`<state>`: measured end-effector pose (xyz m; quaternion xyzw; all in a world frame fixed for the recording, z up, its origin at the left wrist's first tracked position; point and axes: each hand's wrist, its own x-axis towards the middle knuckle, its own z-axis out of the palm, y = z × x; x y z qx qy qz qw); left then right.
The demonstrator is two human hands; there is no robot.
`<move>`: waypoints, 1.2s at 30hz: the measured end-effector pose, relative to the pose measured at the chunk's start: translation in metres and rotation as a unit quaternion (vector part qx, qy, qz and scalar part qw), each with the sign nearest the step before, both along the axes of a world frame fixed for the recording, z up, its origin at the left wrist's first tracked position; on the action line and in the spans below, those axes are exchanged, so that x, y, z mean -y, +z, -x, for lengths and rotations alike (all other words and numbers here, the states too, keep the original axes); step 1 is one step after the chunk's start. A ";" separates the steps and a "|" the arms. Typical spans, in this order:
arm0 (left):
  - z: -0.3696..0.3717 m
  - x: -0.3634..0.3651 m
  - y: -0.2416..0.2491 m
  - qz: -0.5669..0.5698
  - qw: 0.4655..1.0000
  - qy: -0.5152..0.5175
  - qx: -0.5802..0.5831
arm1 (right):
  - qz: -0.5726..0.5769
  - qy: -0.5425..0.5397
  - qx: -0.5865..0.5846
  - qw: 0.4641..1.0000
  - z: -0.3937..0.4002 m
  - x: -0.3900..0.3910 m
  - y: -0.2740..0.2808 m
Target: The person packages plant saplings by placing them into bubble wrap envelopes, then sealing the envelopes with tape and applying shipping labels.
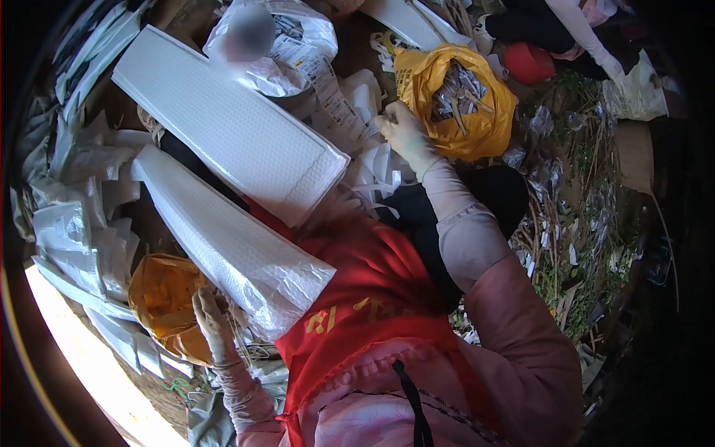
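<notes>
My right hand (pixel 406 134), in a pale glove, has its fingers curled beside a yellow plastic bag (pixel 477 141). Whatever those fingers hold, if anything, is too small to make out. The bag's mouth gapes, showing thin whitish strips (pixel 456 97). At the lower left, my gloved left hand (pixel 213 322) is open, fingers stretched out at the edge of an orange bag (pixel 160 298). A wide stack of white bubble-wrap sheets (pixel 231 127) lies across my legs. Nearer my red apron (pixel 372 290) rests another long bubble-wrap piece (pixel 231 246).
Folded clear and white plastic (pixel 71 231) is heaped at the left. A white sack (pixel 316 30) with a printed label stands at the top. Another person's gloved hand (pixel 612 68) touches a pale bag (pixel 639 93), near a red round object (pixel 527 62). Twigs and scraps (pixel 573 216) cover the right.
</notes>
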<state>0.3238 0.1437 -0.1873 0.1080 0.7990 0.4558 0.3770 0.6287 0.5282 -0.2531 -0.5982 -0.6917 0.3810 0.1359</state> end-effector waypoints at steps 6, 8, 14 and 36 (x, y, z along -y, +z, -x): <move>-0.020 -0.089 0.024 -0.142 0.972 -0.031 -0.184 | 0.040 -0.038 -0.014 0.998 -0.056 -0.003 -0.075; -0.044 -0.124 0.036 -0.194 0.962 -0.084 -0.170 | 0.029 -0.008 0.026 0.999 -0.054 -0.006 -0.083; -0.121 -0.203 0.033 -0.219 0.950 -0.213 -0.060 | -0.042 -0.008 -0.040 0.998 -0.034 -0.017 -0.063; -0.184 -0.236 0.024 -0.304 0.922 -0.188 0.148 | -0.107 0.069 -0.310 0.942 -0.047 0.118 0.119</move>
